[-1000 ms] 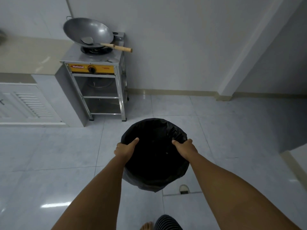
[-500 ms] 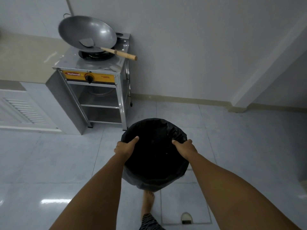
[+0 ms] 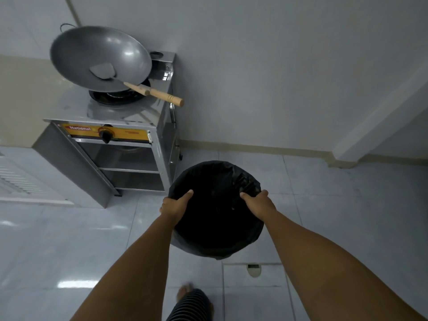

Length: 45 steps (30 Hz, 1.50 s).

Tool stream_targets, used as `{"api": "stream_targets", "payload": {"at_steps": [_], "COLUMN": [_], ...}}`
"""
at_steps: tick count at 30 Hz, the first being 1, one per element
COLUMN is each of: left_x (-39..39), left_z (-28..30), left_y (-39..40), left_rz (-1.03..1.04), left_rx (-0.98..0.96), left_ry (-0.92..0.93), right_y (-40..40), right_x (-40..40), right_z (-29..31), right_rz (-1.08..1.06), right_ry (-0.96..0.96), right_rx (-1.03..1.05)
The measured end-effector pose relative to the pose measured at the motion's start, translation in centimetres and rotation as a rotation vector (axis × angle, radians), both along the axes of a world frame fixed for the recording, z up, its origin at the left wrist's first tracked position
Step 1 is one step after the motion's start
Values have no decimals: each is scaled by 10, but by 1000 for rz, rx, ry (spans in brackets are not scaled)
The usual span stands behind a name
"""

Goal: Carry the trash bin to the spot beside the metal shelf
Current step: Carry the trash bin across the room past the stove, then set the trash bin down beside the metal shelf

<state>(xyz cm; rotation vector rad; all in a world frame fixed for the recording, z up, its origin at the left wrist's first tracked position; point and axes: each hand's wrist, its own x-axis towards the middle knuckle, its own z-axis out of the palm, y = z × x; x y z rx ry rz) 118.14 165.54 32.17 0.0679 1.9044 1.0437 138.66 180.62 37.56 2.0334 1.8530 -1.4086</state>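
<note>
Trash bin pinched at rim by left hand and right hand; metal shelf lies forward-left of grip, left hand nearer.

Both hands, left hand and right hand, gripping the rim of the black-lined trash bin. Held above the tiled floor, just beside the metal shelf with a wok on top.

Both forearms are bare and sleeveless, and one leg wears seemingly dark, pale-striped trousers.
</note>
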Motion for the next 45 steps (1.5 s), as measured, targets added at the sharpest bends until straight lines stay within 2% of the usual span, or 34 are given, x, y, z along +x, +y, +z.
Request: {"api": "stream_targets", "payload": {"at_steps": [8, 15, 21, 25, 29, 32, 37, 45], "left_x": [-55, -101, -139, -149, -161, -167, -180, -177], "left_z": [-37, -45, -95, -114, -182, -236, -353, -431], "left_y": [86, 154, 211, 248, 283, 304, 324, 339], "left_rz": [-12, -36, -29, -35, -51, -37, -52, -91], "left_rx": [-17, -49, -95, -116, -167, -130, -198, -264], "left_ry": [-39, -73, -63, -43, -17, -8, 46, 231], "right_y": [86, 152, 204, 241, 277, 298, 323, 328], "right_x": [-52, -98, -128, -147, -163, -169, -181, -193], "right_z": [-23, -48, -90, -141, -212, -265, -363, -483], "right_rz": [-8, -14, -4, 3, 19, 33, 19, -39], "right_ry": [-35, -54, -58, -61, -57, -64, -38, 29], "right_rx": [-32, -49, -64, -77, -70, -44, -26, 21]}}
